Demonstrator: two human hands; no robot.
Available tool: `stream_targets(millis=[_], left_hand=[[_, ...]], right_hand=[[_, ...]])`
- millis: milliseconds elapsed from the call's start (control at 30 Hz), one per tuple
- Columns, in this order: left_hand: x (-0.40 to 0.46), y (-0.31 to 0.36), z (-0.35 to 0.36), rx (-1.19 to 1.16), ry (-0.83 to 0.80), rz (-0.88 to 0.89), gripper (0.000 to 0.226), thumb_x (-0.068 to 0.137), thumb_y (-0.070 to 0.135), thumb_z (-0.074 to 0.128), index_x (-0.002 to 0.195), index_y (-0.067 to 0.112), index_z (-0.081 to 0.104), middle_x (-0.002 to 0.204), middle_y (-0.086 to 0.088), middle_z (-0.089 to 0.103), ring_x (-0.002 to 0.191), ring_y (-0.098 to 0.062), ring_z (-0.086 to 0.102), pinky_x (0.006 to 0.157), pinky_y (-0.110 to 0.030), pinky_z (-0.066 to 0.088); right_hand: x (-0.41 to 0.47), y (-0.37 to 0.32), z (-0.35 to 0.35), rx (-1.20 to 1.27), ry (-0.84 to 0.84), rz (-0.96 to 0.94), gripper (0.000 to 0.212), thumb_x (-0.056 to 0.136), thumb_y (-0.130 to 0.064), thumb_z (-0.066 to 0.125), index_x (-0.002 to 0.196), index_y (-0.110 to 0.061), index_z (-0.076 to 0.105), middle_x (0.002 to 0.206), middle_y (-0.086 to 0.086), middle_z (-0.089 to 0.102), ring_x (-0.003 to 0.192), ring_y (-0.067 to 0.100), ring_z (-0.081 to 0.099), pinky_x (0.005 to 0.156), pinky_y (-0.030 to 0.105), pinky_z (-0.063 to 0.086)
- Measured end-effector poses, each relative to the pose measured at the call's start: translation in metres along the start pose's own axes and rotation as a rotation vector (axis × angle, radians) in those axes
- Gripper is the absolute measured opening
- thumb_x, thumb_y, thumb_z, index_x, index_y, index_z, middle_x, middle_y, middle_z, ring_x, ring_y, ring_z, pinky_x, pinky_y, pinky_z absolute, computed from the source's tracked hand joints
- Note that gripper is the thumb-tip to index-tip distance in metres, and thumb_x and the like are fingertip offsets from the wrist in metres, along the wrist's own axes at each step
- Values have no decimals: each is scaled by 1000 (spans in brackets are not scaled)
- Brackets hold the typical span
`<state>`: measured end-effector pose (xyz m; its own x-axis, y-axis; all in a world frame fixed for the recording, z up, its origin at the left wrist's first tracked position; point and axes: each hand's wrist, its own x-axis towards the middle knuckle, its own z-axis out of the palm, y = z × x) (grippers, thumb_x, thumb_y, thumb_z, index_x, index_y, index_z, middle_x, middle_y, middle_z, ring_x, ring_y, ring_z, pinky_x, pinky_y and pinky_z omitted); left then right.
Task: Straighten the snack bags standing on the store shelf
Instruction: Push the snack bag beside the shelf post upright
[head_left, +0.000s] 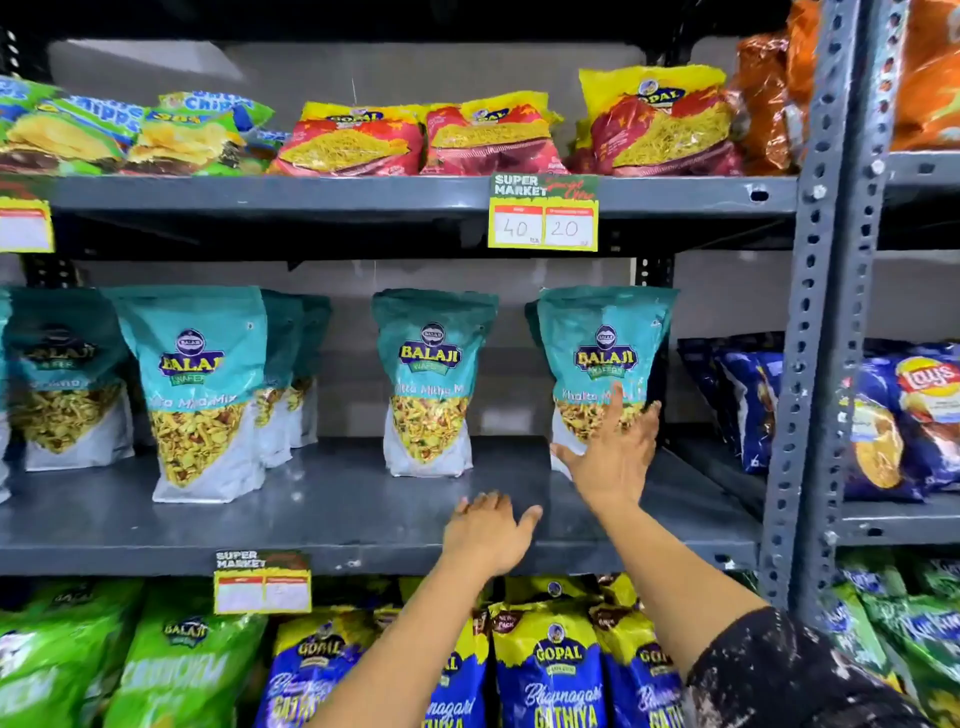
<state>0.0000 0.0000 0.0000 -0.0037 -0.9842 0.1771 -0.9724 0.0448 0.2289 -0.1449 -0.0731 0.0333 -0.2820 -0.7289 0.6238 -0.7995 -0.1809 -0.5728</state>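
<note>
Dark sleeve (810, 670) — grey steel shelf (332, 514), teal bags (434, 382)

**Bare forearms, one speckled sleeve**

Both forearms are bare to the hands. The right arm wears a short black sleeve (800, 675) flecked with pale specks. The left hand (488, 535) and right hand (613, 462) carry no rings or watch.

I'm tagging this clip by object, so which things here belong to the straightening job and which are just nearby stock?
Part of the job:
right hand, open against the rightmost teal Balaji bag
left hand, on the middle shelf
middle teal bag
left teal bag

Just nearby:
Gopal bags above
price tag
Lays bags
</note>
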Motion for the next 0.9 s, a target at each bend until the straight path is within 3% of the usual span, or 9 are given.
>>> stream_targets(millis=[133, 267, 567, 800, 900], left_hand=[[-2, 1, 10, 95, 105, -33, 70, 98, 55, 19, 149, 8, 29, 158, -9, 28, 146, -23, 24, 119, -40, 17], [0, 1, 13, 115, 109, -38, 68, 98, 54, 19, 150, 11, 29, 159, -7, 27, 146, -22, 23, 119, -39, 18], [2, -1, 16, 140, 112, -37, 68, 97, 54, 18, 150, 12, 29, 159, -5, 27, 147, -21, 22, 120, -39, 17], [1, -1, 15, 143, 114, -32, 69, 97, 54, 18, 150, 12, 30, 159, -5, 28, 146, -21, 24, 120, -39, 17], [1, -1, 15, 146, 109, -30, 69, 97, 54, 18, 150, 11, 29, 159, -6, 27, 146, -21, 24, 120, -39, 17]], right_hand=[[11, 14, 11, 104, -105, 132, 128, 70, -52, 80, 153, -26, -13, 155, 36, -13, 146, 48, 1, 119, 53, 13], [16, 17, 24, 157, -139, 215, 136, 66, -46, 86, 151, -28, -20, 154, 37, -1, 141, 52, 16, 111, 62, 24], [25, 19, 25, 197, -87, 286, 125, 76, -23, 81, 150, -30, -19, 133, 32, 38, 121, 47, 42, 98, 57, 42], [14, 22, 8, 195, -108, 256, 121, 79, -21, 78, 151, -30, -20, 133, 28, 43, 121, 45, 47, 94, 55, 45], [9, 23, 0, 209, -134, 277, 118, 78, -24, 80, 153, -20, -11, 138, 27, 42, 123, 45, 47, 95, 53, 44]])
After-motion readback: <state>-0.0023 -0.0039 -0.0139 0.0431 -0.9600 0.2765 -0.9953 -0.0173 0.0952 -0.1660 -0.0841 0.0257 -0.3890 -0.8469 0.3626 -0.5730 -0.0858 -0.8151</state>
